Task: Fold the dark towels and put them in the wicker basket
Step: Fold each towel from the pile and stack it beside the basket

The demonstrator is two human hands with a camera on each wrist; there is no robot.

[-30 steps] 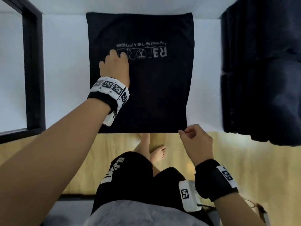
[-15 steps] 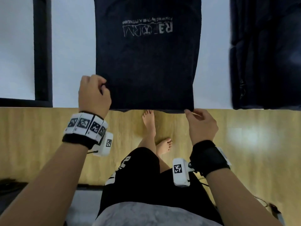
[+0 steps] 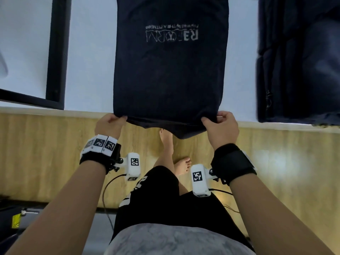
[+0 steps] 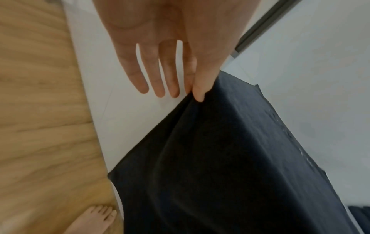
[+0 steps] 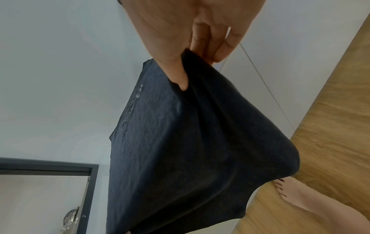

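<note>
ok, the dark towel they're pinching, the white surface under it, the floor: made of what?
Dark towel: soft matte fabric, likely cotton terry; it sags and creases between both pinches, with a pale printed logo.
White surface: smooth, faintly glossy, maybe laminate; cannot tell.
Floor: wood-grain planks with glare, wood or laminate.

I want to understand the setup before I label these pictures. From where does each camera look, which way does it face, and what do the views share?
Head: worn on the head, looking down at the dark towel on the white table; both forearms, shorts and bare feet show.
Left wrist: looks along the left hand, whose thumb and forefinger pinch a towel corner; one foot shows.
Right wrist: looks along the right hand, which pinches the other near corner; one foot shows.
Shared: all three show the towel, table and wooden floor.
</note>
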